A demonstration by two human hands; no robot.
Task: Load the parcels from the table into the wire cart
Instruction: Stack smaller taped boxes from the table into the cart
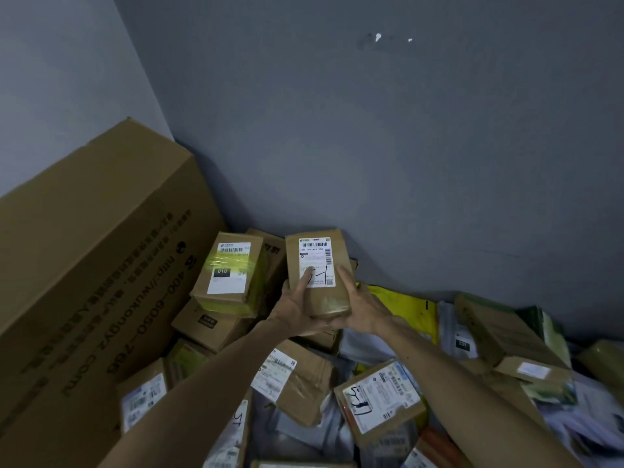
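Observation:
Both my hands hold one small brown parcel (317, 258) with a white shipping label, lifted above the pile near the wall. My left hand (293, 307) grips its left side and bottom, the thumb pressed on the label. My right hand (359, 307) grips its right side. Under and around my arms lie several more parcels: a box banded with yellow tape (231, 273), a crumpled brown parcel (297, 380), a labelled box (380, 398) marked with black pen. The table surface and the wire cart are not in view.
A very large cardboard carton (91, 265) fills the left side against the wall. Grey walls (405, 146) meet in a corner behind the pile. A yellow mailer bag (405, 307) and a long brown box (506, 336) lie to the right.

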